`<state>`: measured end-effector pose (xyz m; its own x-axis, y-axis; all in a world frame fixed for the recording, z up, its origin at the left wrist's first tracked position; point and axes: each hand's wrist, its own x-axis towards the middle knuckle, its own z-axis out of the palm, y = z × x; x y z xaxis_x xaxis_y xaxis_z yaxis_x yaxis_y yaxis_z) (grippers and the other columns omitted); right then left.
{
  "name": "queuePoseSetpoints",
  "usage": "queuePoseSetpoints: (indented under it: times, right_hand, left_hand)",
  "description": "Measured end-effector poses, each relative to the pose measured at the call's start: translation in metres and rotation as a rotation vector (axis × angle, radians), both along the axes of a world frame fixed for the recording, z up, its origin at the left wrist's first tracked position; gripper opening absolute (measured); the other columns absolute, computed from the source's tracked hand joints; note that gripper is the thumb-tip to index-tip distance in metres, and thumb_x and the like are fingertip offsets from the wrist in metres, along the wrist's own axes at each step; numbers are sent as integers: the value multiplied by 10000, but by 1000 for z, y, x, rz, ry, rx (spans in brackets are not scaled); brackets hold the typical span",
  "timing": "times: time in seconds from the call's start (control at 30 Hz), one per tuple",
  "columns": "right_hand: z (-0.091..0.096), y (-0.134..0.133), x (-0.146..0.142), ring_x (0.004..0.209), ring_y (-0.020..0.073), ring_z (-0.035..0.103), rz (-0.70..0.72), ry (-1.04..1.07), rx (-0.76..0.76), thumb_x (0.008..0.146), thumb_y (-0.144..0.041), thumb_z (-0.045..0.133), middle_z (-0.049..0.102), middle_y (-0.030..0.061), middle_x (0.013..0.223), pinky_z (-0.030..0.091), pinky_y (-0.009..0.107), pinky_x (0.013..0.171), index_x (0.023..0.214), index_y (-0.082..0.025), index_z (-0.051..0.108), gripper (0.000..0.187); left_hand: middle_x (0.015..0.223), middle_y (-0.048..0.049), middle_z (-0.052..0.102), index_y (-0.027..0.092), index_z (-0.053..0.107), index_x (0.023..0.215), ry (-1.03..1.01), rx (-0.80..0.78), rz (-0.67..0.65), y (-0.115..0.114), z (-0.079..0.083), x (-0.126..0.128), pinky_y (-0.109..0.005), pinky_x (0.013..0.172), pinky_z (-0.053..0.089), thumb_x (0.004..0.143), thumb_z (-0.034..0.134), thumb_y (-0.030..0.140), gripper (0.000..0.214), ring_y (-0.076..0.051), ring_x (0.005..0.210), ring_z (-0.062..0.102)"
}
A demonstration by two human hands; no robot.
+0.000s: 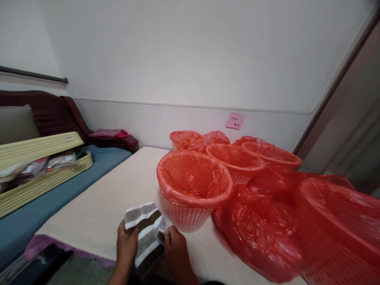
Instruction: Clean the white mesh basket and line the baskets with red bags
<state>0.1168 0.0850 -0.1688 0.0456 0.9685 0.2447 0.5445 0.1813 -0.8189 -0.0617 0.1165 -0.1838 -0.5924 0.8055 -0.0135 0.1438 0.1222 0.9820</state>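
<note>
A striped cloth point(144, 228) in grey, white and dark brown hangs at the front edge of the cream-covered table. My left hand point(126, 244) grips its left side, thumb on the front face. On the other side, my right hand point(176, 244) pinches a folded corner with its fingers closed. The lower end of the cloth runs down out of clear sight. Just beyond my right hand stands a pink-red mesh basket point(190, 215), upright and lined with a thin red plastic bag.
More lined baskets point(236, 162) crowd the table's point(130, 174) right half, with a bulging red plastic bag point(264, 233) among them. A pink note point(235, 121) is on the wall. At left, a blue-covered bed point(109, 158) bears an open yellow container point(80, 168) of packets.
</note>
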Motion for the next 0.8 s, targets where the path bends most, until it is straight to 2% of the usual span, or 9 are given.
queuePoseSetpoints:
  times: [0.13,0.3,0.4,0.5,0.57,0.67,0.8]
  right_hand:
    - [4,-1,-1,730,184,566,-25,52,56,807,-91,369,583,22,730,393,280,670,743,-222,478,182]
    - [11,-1,-3,793,195,587,-10,128,71,858,-102,363,623,47,815,429,293,722,822,-219,527,205]
    - [9,-2,-8,851,211,600,31,33,7,827,-67,388,643,66,878,438,305,759,862,-206,560,223]
    - [4,-3,-13,899,228,613,61,-53,-119,759,-16,423,665,83,930,446,317,805,921,-188,604,298]
    - [3,-2,-13,918,231,619,76,-77,-173,739,-1,432,673,88,948,450,317,824,952,-179,623,337]
    - [5,1,-11,956,237,622,102,-125,-214,738,10,437,679,106,986,451,326,856,982,-156,638,357]
    - [10,2,-7,995,232,629,123,-180,-256,764,11,433,684,117,1026,450,324,882,1021,-145,649,370]
  left_hand:
    - [1263,-124,598,197,449,1347,8,32,-16,-5,8,-6,-442,1023,433,676,592,256,688,-300,1156,589]
    - [1292,-128,579,189,428,1368,-32,78,-79,-6,11,-4,-467,1072,382,696,567,261,690,-311,1211,550]
    - [1311,-126,579,187,432,1362,-78,97,-127,-5,8,-3,-438,1045,418,692,540,244,681,-299,1197,567]
    - [1305,-110,600,202,436,1361,-162,96,-186,-5,6,0,-376,929,510,697,520,245,671,-275,1130,620]
    - [1302,-118,608,185,445,1355,-147,84,-180,-3,5,3,-356,901,526,701,532,261,664,-270,1123,627]
    - [1273,-128,627,151,476,1323,-47,75,-138,3,1,4,-359,946,506,692,576,282,652,-267,1134,623]
    - [1173,-136,657,133,467,1318,48,44,-42,12,-9,-5,-413,932,518,684,609,306,673,-284,1062,649]
